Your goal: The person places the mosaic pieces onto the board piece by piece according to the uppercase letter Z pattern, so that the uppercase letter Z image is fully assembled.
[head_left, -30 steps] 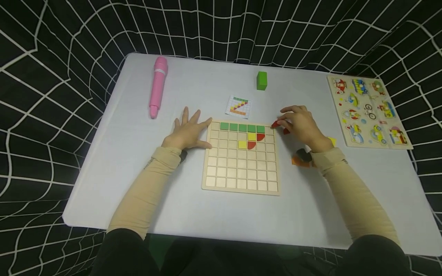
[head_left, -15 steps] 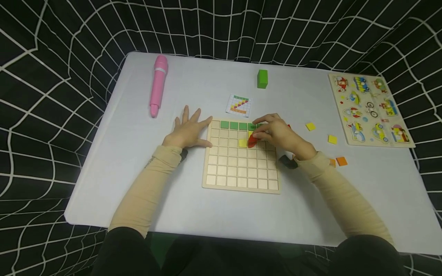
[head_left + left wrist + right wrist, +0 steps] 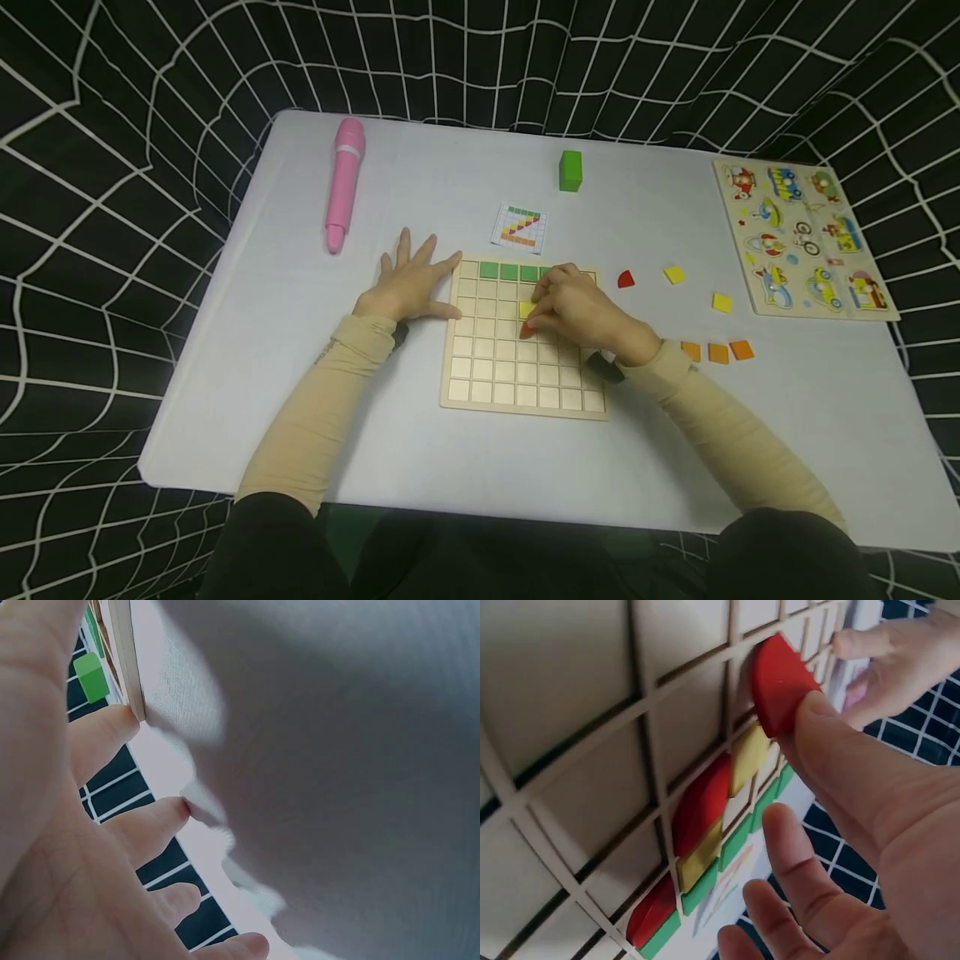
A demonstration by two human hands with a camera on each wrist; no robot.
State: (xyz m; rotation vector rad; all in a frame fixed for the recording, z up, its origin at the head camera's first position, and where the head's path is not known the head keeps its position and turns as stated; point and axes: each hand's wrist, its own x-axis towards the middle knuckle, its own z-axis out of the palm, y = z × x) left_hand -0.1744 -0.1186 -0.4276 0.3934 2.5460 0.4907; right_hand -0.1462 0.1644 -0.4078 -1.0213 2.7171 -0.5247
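A light wooden grid board (image 3: 503, 372) lies in the middle of the white table. My right hand (image 3: 577, 312) is over it, pinching a red quarter-circle tile (image 3: 784, 686) between thumb and index finger. That tile is tilted just beside a yellow square tile (image 3: 527, 310) in the grid. Other set tiles show in the right wrist view: a red quarter-circle tile (image 3: 703, 799), another yellow tile (image 3: 700, 856) and a row of green tiles (image 3: 736, 841). With fingers spread, my left hand (image 3: 405, 287) rests at the board's left edge, thumb and index finger touching it.
Right of the board lie a loose red tile (image 3: 626, 279), yellow tiles (image 3: 674, 275) and orange tiles (image 3: 717, 353). Behind it are a pattern card (image 3: 519, 229) and a green block (image 3: 570, 171). A pink stick-like toy (image 3: 344, 183) lies left, a picture puzzle (image 3: 806, 239) far right.
My right hand has moved left from beside the board to above the grid, carrying the red tile, then slightly lower and further left. My left hand has stayed in place.
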